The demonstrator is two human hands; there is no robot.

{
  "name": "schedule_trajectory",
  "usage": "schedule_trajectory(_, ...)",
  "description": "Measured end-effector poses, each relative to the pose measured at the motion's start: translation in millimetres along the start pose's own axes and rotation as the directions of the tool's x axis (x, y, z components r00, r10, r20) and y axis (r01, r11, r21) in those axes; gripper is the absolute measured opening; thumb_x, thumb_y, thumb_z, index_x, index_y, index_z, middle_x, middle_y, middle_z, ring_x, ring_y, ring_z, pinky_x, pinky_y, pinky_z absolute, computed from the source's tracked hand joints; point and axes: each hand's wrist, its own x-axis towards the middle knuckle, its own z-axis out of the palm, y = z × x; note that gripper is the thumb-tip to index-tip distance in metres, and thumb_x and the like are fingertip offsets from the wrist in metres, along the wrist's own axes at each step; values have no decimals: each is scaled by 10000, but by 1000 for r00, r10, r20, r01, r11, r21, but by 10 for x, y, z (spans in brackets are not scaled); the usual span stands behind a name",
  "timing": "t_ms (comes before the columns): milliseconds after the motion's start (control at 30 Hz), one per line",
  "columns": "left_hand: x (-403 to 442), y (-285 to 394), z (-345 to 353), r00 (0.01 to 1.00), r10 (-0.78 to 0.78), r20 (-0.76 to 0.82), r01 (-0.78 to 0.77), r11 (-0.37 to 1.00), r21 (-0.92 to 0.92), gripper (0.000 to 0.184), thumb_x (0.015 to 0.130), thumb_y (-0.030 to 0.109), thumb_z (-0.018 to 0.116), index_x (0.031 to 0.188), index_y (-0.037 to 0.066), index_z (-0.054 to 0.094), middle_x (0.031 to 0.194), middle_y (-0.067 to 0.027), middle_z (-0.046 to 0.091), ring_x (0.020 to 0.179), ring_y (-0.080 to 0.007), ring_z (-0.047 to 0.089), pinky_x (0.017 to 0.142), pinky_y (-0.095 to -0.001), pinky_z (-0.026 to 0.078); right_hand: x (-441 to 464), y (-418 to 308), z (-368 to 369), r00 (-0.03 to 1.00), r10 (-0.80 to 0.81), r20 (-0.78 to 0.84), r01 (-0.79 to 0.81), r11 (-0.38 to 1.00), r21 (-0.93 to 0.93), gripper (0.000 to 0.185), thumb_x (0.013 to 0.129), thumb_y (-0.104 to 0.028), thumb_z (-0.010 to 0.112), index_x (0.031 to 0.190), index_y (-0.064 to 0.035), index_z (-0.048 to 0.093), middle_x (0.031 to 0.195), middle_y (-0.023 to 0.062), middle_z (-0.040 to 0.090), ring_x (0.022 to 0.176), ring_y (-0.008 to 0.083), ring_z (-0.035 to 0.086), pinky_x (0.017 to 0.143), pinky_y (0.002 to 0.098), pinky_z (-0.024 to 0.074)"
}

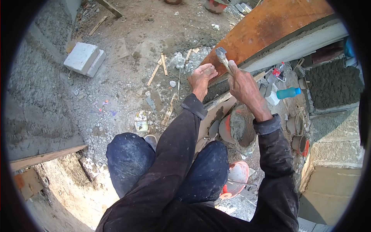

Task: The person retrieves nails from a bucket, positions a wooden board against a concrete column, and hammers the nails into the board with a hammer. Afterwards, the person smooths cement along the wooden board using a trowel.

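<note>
My right hand [247,87] is wrapped around the handle of a hammer [222,55], whose metal head points up and away from me. The hammer head is over the edge of an orange-brown board [266,29]. Just left of it, my left hand [201,77] is at the board's lower end, fingers curled and pressed together. Anything between those fingertips is too small to make out. Below my right hand stands a bucket [241,127] holding grey mortar.
White blocks [82,58] lie at the left on gravelly ground, with wood strips [154,74] scattered ahead. A red tub [236,176] stands beside my knee. To the right are a blue bottle [286,93] and a trough of wet mortar [334,83].
</note>
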Motion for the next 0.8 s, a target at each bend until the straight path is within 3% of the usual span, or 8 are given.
schedule_trajectory(200,70,-157,94,998,46,-54,-48,998,-49,318,988,77,735,1231,-112,655,1065,-167,711,937,-240,739,873,-342,668,49,-34,-81,998,41,47,-39,999,-31,377,944,-47,586,1295,84,537,889,320,680,851,502,687,724,572,532)
schedule_trajectory(467,76,-251,246,950,71,-304,-95,993,-63,265,1067,86,616,1271,-81,639,1152,-180,695,1013,-241,722,931,-350,636,32,20,-59,1000,-13,26,13,1000,-22,380,942,-52,608,1297,63,536,920,314,690,876,508,682,750,574,536)
schedule_trajectory(800,51,-441,354,910,177,-374,-195,981,-11,215,1073,94,606,1221,-50,667,1129,-132,703,998,-212,718,934,-346,618,66,77,-82,997,-23,74,24,1000,-15,462,930,-46,619,1363,77,514,904,314,679,860,504,674,740,571,521)
